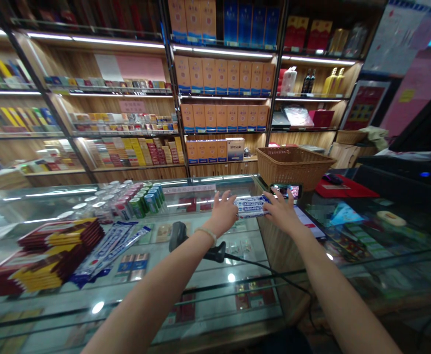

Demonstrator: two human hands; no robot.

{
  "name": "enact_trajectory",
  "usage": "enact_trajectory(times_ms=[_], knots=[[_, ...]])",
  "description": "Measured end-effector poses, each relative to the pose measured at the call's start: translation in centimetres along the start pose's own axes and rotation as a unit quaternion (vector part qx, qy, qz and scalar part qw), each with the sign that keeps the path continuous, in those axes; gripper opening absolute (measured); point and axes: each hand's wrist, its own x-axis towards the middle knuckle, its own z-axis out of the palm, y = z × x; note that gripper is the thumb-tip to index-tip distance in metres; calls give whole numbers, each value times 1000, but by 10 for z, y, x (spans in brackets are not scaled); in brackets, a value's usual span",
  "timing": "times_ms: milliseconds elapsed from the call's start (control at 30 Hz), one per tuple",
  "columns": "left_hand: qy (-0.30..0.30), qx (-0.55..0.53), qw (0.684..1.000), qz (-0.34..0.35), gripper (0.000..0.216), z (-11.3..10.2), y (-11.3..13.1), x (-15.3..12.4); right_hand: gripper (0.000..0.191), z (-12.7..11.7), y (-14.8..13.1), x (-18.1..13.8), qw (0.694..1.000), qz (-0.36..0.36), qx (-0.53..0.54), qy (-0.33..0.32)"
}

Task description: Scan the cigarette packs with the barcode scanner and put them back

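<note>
Between my hands is a small bundle of blue-and-white wrapped sticks [251, 205], held level above the glass counter. My left hand [224, 213] grips its left end with thumb and fingers, some fingertips raised. At the right end, my right hand [280, 211] pinches it in the same way. Similar long blue-and-white wrapped sticks [106, 248] lie in a pile on the counter to the left. Below my left forearm rests a black barcode scanner [180, 236], partly hidden by the arm. A phone with a lit screen [292, 191] stands just behind my right hand.
Stacks of red-and-yellow packets [58, 255] and rows of small tubes [141, 201] stand on the left of the glass counter [244, 260]. A wicker basket [292, 167] sits behind my right hand. The scanner's cable [263, 265] crosses the counter. A mouse [332, 179] lies on a red mat [348, 189].
</note>
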Motion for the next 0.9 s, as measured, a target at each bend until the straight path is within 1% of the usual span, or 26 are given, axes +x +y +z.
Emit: enact_trajectory(times_ms=[133,233,367,467,567,733,900], knots=[[4,1,1000,-1,10,-6,-3,0,10,-7,-2,4,1000,-2,-1,2],[17,6,1000,-6,11,-15,-11,-1,8,-14,-4,10,1000,-10,-1,21],[48,19,999,-18,10,-29,-31,-7,5,-26,-11,24,998,-28,10,51],[64,32,997,-35,8,-41,-50,-17,4,-36,-23,36,997,-35,35,64],[86,40,994,-47,9,-53,-72,-33,5,-47,-45,49,995,-35,63,70],[118,42,989,-78,12,-72,-109,-72,6,-58,-94,69,990,-48,105,76],[108,72,986,-109,7,-86,-140,-113,8,-62,-141,86,985,-62,145,74]])
